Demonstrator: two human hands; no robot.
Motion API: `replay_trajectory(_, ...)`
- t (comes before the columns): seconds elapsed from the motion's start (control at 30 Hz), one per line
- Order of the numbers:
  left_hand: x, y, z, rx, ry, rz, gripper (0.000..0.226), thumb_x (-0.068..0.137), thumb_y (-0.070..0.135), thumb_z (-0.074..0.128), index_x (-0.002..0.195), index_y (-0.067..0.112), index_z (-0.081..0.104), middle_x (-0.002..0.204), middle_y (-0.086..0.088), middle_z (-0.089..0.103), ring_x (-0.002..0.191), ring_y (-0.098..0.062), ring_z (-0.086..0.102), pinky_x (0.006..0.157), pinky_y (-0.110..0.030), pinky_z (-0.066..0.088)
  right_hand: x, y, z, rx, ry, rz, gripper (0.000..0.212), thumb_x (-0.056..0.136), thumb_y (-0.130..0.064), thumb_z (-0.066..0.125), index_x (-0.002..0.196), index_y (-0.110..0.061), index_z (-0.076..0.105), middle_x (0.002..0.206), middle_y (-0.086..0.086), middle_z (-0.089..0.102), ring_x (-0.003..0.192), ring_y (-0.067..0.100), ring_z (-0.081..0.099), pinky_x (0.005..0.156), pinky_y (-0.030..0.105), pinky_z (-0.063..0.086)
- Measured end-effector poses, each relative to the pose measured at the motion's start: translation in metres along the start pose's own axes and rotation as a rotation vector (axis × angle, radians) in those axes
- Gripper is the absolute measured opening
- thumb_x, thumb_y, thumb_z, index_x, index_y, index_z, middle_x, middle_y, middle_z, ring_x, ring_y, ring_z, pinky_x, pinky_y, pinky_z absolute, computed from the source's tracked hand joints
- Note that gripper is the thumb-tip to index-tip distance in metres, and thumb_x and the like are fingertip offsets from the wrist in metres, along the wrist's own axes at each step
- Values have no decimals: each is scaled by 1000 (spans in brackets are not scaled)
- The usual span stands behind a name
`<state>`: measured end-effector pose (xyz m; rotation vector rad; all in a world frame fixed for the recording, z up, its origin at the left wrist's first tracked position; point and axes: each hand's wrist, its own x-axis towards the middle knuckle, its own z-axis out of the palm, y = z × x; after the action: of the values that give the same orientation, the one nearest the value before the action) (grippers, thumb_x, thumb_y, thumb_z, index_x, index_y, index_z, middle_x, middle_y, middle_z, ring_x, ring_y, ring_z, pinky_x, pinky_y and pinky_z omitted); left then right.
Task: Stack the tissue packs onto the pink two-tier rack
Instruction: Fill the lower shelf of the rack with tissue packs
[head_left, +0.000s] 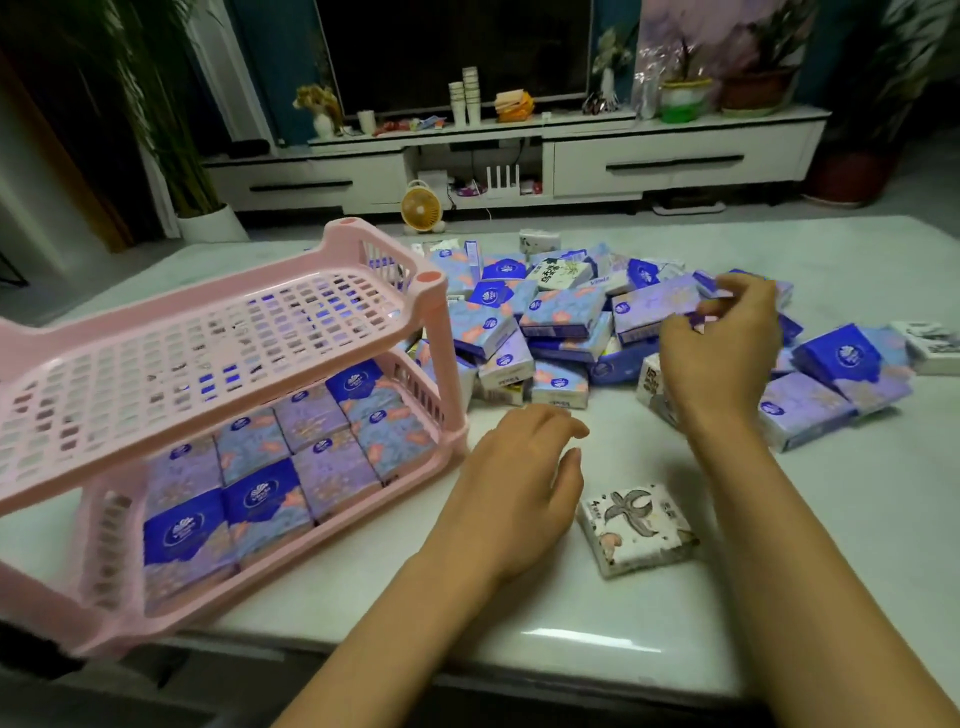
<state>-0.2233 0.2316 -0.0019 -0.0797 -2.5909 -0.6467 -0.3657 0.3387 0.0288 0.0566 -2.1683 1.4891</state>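
Our right hand (722, 343) is over the pile of tissue packs (561, 322) at the table's (779, 597) far side, fingers curled at a purple pack; can't tell if it's gripped. Left hand (514, 488) hovers loosely spread, nothing in it, beside a white pack (636, 527). Pink rack (208, 364) sits at left: bottom tier full w/ packs, top tier bare.

Rack (218, 332) at table's (779, 597) left, packs (291, 467) in its lower tier; loose pile (571, 317) behind-right.
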Motion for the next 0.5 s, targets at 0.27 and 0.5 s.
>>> replay_trajectory(0.27,-5,2,2,30,29,27,36,87,31,36,107,16,63,113,-2,62,103,-8,45,89,-22,32,22,9,5,-205,-265,46,62,90,-37,53,141,-15,25,140,17,37,126,35,38,97,44,35)
replay_trajectory(0.5,-2,2,-5,-80,21,-98,39,89,39,38,117,21,57,119,9,55,110,1,42,93,-11,30,28,-1,-7,-54,-304,175,49,81,-22,58,128,-13,44,127,10,52,114,28,49,94,38,42)
